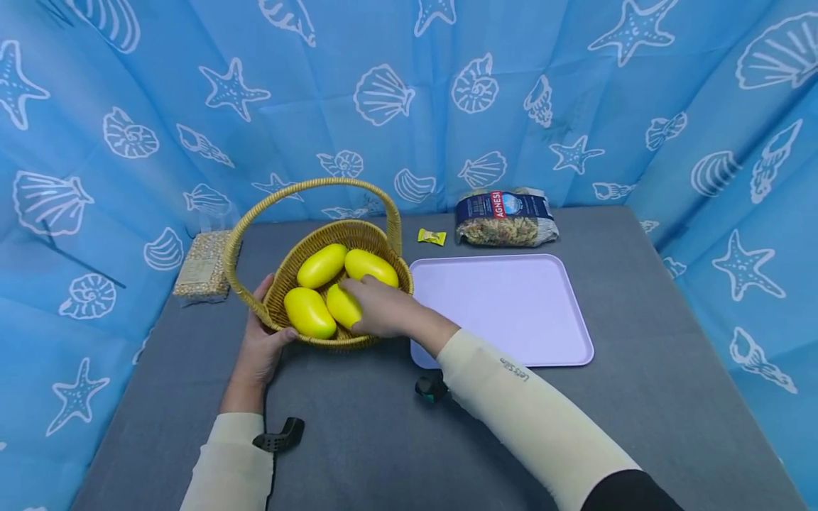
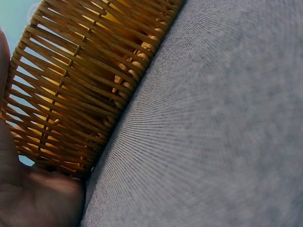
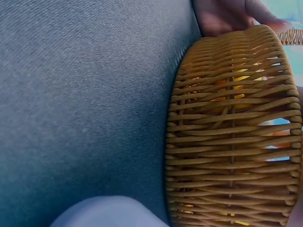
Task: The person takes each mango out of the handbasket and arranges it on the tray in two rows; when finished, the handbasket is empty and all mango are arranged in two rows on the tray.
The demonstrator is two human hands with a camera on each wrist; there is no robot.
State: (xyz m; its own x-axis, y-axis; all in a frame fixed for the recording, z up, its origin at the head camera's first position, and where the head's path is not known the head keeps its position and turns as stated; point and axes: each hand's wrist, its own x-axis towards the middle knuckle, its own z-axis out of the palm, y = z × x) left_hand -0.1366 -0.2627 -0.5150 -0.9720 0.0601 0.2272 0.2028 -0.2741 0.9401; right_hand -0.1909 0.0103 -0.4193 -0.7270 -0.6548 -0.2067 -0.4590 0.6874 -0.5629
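Note:
A woven wicker basket (image 1: 348,343) with a tall arched handle stands on the grey table, holding several yellow mangoes (image 1: 322,265). My left hand (image 1: 263,348) grips the basket's left side, its thumb over the near rim; in the left wrist view that hand (image 2: 33,196) lies against the woven wall (image 2: 71,80). Inside the basket, my right hand (image 1: 386,306) curls its fingers round the front right mango (image 1: 343,305), partly covering it. The right wrist view shows the basket's outer wall (image 3: 232,137), while the right fingers are mostly out of sight there.
Right of the basket lies a lilac tray (image 1: 505,312), its near left corner under the right forearm. Behind it are a pasta bag (image 1: 506,218) and a small yellow wrapped sweet (image 1: 432,237). A clear bag of grains (image 1: 206,266) sits left. Blue shell-patterned curtains (image 1: 409,106) surround the table.

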